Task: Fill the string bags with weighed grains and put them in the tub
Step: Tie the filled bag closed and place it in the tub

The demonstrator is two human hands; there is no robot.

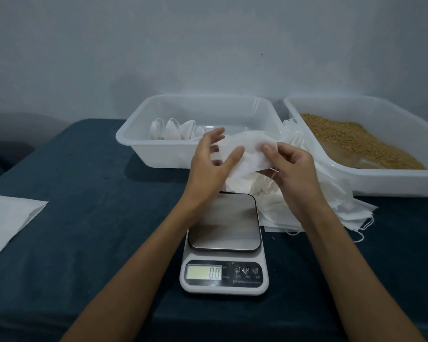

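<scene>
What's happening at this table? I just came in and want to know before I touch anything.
A person holds an empty white string bag in both hands, left hand and right hand, above a scale reading zero. Filled bags sit in the left tub; grain fills the right tub, beside a pile of spare bags.

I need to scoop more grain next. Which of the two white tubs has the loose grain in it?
The right tub, beside the right hand, holds the brown grain. The left tub holds only a few white bags.
</scene>
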